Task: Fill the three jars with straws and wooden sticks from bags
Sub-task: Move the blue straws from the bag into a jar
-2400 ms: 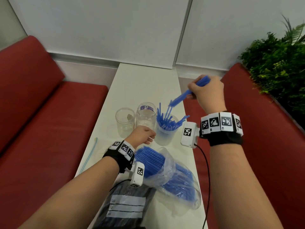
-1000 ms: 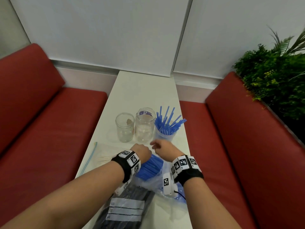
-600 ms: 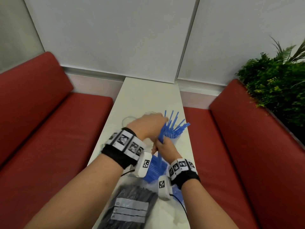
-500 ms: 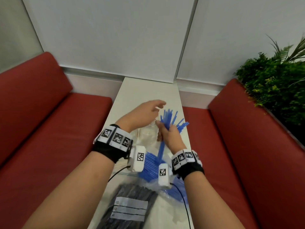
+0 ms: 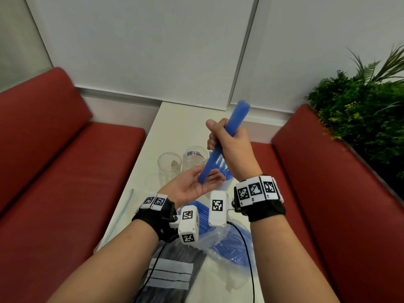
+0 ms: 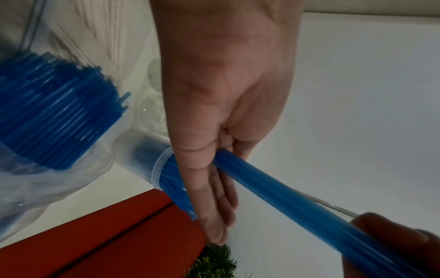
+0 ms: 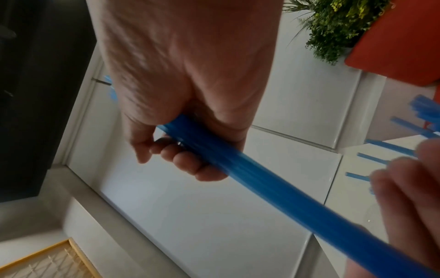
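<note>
My right hand grips a tight bundle of blue straws, tilted and raised above the jars. The bundle's lower end rests against the palm of my left hand, which lies flat with straight fingers. In the right wrist view my fingers curl round the bundle. Two clear jars stand on the white table. A third jar with several blue straws stands mostly behind my hands.
A clear bag of blue straws lies under my wrists, and a black bag with a white label lies nearer me. A zip bag of pale sticks lies at the table's left. Red benches flank the table, with a plant at right.
My right hand has lifted the straw bundle up from beside the third jar. My left hand has dropped from over the jars and turned palm up under the bundle's lower end.
</note>
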The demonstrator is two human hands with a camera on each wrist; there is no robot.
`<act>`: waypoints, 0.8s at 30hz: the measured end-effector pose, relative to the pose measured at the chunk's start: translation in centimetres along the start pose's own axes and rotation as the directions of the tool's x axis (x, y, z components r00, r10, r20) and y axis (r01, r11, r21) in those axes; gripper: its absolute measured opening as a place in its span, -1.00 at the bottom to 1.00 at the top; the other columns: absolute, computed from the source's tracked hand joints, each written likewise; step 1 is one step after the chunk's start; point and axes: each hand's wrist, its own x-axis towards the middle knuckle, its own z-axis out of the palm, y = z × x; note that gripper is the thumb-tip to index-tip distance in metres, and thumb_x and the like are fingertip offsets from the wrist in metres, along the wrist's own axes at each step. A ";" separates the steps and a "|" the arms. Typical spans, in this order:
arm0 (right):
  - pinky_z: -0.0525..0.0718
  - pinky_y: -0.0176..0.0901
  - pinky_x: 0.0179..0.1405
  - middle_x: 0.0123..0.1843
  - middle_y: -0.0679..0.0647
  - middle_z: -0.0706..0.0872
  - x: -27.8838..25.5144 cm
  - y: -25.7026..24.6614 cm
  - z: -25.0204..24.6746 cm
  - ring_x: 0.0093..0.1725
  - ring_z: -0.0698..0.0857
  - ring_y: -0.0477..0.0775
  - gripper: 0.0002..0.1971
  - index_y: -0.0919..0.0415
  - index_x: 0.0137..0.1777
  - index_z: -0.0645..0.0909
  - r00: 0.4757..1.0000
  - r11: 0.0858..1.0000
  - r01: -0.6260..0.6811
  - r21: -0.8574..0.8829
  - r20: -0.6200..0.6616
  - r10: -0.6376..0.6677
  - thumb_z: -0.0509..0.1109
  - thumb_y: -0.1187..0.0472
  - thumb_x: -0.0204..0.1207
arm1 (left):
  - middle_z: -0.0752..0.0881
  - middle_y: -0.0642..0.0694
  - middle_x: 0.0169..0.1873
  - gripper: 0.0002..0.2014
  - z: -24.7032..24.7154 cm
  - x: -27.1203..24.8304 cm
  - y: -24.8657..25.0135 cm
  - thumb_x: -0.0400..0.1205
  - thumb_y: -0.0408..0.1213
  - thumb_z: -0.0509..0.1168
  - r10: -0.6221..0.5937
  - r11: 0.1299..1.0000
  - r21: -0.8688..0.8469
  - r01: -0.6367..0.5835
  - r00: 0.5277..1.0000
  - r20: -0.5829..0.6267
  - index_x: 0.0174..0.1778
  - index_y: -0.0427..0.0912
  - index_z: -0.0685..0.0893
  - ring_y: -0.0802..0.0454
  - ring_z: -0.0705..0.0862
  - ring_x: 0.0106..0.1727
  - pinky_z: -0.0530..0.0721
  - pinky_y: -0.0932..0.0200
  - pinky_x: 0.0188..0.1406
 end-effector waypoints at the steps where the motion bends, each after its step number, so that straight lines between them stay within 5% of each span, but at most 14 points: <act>1: 0.65 -0.12 -0.21 -0.43 0.09 0.57 -0.1 -0.1 0.1 -0.39 0.56 0.07 -0.65 0.04 -0.36 0.50 1.000 1.000 0.011 -0.017 0.002 -0.011 0.53 0.06 0.60 | 0.72 -0.51 0.11 -0.61 -0.1 0.1 -0.1 0.74 -0.28 0.25 0.011 1.000 -0.009 -0.012 1.000 -0.011 0.04 -0.65 0.73 -0.39 0.73 0.21 0.79 -0.17 0.03; 6: 0.59 -0.13 -0.28 -0.46 0.05 0.44 -0.1 -0.9 0.4 -0.44 0.45 0.05 -0.59 0.05 -0.37 0.41 1.000 1.000 0.003 0.016 0.004 -0.003 0.51 0.04 0.63 | 0.71 -0.36 -0.27 -0.77 0.0 0.1 -0.4 0.66 -0.38 0.32 0.035 0.999 0.034 -0.030 0.985 -0.170 -0.20 -0.49 0.72 -0.16 0.81 -0.28 0.81 0.13 -0.39; 10: 0.51 -0.16 -0.38 -0.49 -0.01 0.30 -0.4 -0.7 0.6 -0.51 0.31 0.01 -0.54 0.04 -0.38 0.32 0.999 0.999 -0.022 0.028 0.024 0.022 0.44 0.06 0.69 | 0.57 -0.15 -0.44 -0.75 0.2 0.8 -0.3 0.67 -0.28 0.33 -0.044 0.997 0.044 0.055 0.972 -0.233 -0.28 -0.33 0.61 0.19 0.44 -0.66 0.30 0.45 -0.83; 20: 0.54 -0.20 -0.38 -0.53 0.03 0.29 -0.8 -0.5 0.2 -0.53 0.28 0.03 -0.47 0.09 -0.46 0.30 0.998 0.996 -0.055 0.065 0.045 0.052 0.47 0.08 0.67 | 0.59 -0.13 -0.43 -0.87 -2.2 0.9 0.0 0.65 -0.25 0.31 -0.152 0.987 0.014 0.158 0.969 -0.193 -0.08 -0.26 0.61 0.19 0.31 -0.74 0.13 0.43 -0.87; 24: 0.66 -0.35 -0.25 -0.44 0.11 0.69 -0.5 -0.6 -0.6 -0.39 0.67 0.03 -0.57 0.25 -0.41 0.58 0.995 0.953 0.012 -0.303 0.103 0.020 0.47 0.07 0.67 | 0.57 -0.12 -0.49 -0.85 -3.0 1.1 0.3 0.72 -0.21 0.27 -0.118 0.992 0.015 0.125 0.961 -0.252 -0.04 -0.22 0.64 0.20 0.32 -0.73 0.14 0.41 -0.91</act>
